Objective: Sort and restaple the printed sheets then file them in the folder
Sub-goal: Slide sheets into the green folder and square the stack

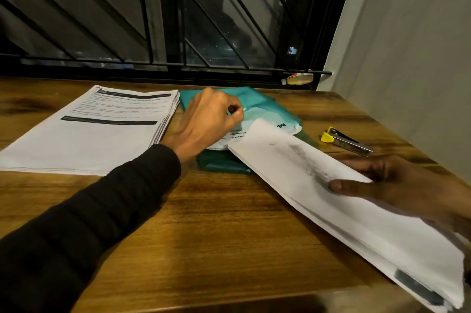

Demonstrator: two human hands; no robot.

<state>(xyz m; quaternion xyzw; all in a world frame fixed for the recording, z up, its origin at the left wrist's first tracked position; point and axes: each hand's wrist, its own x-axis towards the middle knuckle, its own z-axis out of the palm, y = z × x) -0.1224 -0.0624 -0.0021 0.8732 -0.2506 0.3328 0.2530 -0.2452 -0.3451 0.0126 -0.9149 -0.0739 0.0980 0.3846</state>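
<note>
Left hand [209, 119] reaches out over the green folder [257, 101], with its fingers curled and its fingertips pinching something small and white that is too tiny to tell. That hand rests on the folder, just right of the flat pile of printed sheets [94, 129] on the tabletop [204, 223]. Right hand [397, 185] grips a second bunch of sheets [331, 200], thumb on top and fingers underneath. This bunch is tilted, and its far corner lies over the near part of the folder, close to the left wrist. A stapler [346, 140] with a yellow end lies on the tabletop, past the right hand and apart from it.
</note>
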